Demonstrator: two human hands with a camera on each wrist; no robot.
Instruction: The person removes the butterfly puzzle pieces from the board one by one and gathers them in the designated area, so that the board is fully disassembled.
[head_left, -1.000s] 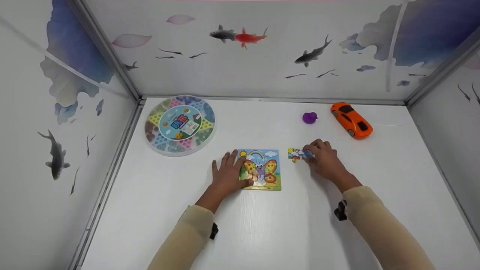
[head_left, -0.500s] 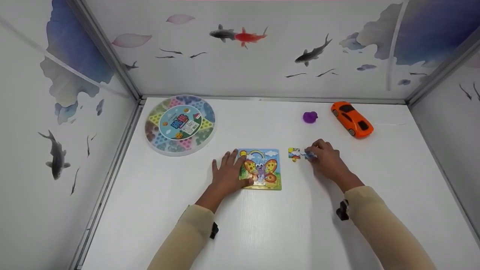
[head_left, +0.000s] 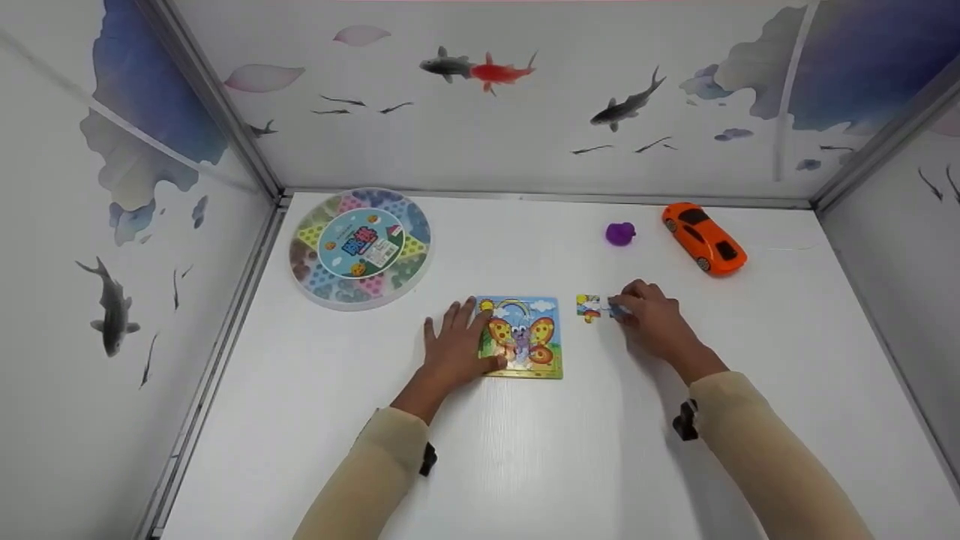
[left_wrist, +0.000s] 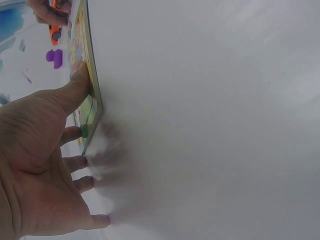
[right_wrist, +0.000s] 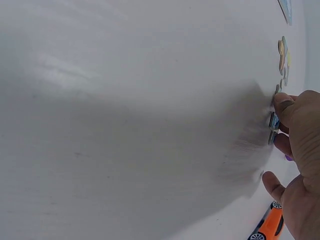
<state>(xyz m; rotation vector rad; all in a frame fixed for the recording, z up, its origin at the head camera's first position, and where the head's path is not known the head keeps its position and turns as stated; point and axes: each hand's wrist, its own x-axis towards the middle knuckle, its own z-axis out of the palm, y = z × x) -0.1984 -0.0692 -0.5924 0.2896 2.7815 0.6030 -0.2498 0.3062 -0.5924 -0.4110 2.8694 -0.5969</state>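
Just to the right of the butterfly puzzle board (head_left: 523, 338), the right hand (head_left: 651, 319) rests on the white table (head_left: 570, 457) with its fingers curled, and the fingertips pinch the right end of a short row of loose puzzle pieces (head_left: 595, 307). In the right wrist view the thumb and forefinger (right_wrist: 285, 107) close on the edge of a thin piece (right_wrist: 274, 121) lying flat on the table. The row has its long axis running left to right, pointing toward the board's upper right corner, and its left end lies near that corner but does not touch it. The right hand is much nearer to these pieces than the left.

On the left side of the board, the left hand (head_left: 454, 346) lies flat with fingers spread; the thumb (left_wrist: 79, 82) presses on the board's edge (left_wrist: 92, 95) and the other fingers rest on the table beside it.

Behind the board and to its left stands a round game box (head_left: 360, 247) with a coloured star pattern; its centre label has writing, but it is too small to read. Behind the board and to its right are a small purple toy (head_left: 620, 234) and, just beside it, an orange toy car (head_left: 703, 238), both well apart from the right hand. The walls around the table show painted fish.
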